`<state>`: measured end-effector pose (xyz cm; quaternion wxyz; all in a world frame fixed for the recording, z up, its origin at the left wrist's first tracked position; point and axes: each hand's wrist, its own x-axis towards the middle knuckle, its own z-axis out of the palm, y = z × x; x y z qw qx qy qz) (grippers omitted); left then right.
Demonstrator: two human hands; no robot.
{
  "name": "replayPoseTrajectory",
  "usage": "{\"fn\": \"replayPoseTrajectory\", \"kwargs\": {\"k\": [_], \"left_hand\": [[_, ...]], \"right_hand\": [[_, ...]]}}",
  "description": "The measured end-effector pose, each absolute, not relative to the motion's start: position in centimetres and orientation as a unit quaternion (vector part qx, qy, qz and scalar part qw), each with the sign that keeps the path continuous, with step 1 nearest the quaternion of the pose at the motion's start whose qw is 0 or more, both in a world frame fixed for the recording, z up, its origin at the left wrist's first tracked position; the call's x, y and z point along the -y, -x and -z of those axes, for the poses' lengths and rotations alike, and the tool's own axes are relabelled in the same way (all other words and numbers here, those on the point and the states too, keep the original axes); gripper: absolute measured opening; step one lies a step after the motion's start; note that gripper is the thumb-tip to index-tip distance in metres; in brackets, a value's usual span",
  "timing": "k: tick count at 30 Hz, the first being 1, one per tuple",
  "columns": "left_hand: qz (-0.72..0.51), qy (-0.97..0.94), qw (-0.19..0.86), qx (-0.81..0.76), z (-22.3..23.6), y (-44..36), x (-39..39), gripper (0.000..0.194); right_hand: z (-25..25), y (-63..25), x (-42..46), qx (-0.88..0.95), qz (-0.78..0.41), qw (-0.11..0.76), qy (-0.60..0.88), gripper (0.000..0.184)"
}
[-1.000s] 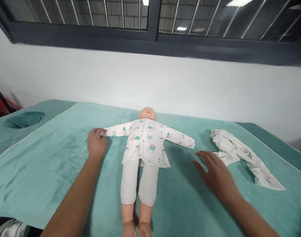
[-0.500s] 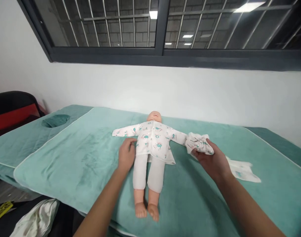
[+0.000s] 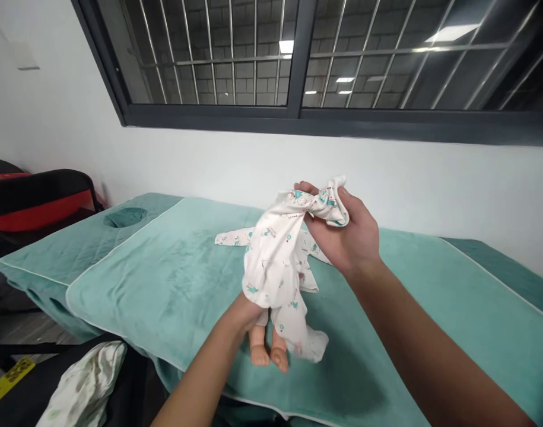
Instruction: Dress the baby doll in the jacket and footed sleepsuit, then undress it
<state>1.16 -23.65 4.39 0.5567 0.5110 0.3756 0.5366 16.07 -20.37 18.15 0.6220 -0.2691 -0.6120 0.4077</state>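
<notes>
White baby trousers (image 3: 273,249) with a teal and red print are held up in front of a baby doll (image 3: 279,351). My right hand (image 3: 353,231) grips their bunched upper end between thumb and fingers. At the lower left, my left hand (image 3: 250,309) reaches under the cloth, which hides its fingers. One trouser leg (image 3: 309,344) dangles loose beside the doll's feet. The doll lies on its back in a matching printed jacket (image 3: 233,237), its sleeves spread; the trousers cover its head and most of its body.
A teal padded bed cover (image 3: 164,284) lies under the doll, against a white wall with a barred window (image 3: 293,112). A round hole (image 3: 125,217) is at the left end. A red and black chair (image 3: 40,201) and crumpled cloth (image 3: 86,382) are at left.
My right hand has lifted the bundled cloth up and left, and it now hangs unfolded over the doll. My left hand has moved from the doll's side to beneath the cloth.
</notes>
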Motion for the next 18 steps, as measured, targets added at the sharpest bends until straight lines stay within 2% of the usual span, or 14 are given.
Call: {"fn": "replayPoseTrajectory", "kwargs": {"k": [4,6,10,14,18], "left_hand": [[-0.587,-0.445,0.584,-0.34,-5.4,1.4,24.1,0.04],[-0.593,-0.437,0.545,-0.401,-5.9,2.8,24.4,0.045],[-0.516,-0.512,0.468,-0.502,-6.4,4.2,25.8,0.057],[-0.487,-0.582,0.44,-0.481,-6.0,3.4,26.6,0.046],[-0.514,-0.569,0.393,-0.508,-6.2,3.2,26.1,0.037]], "right_hand": [[-15.6,-17.9,20.3,0.594,-0.388,0.624,0.326,0.039],[-13.7,-18.6,20.7,0.591,-0.378,0.608,0.372,0.037],[-11.2,-18.8,21.6,0.596,-0.359,0.59,0.41,0.035],[-10.6,-18.2,22.6,0.604,-0.396,0.557,0.41,0.036],[-10.6,-18.8,24.1,0.625,-0.447,0.498,0.402,0.038]]}}
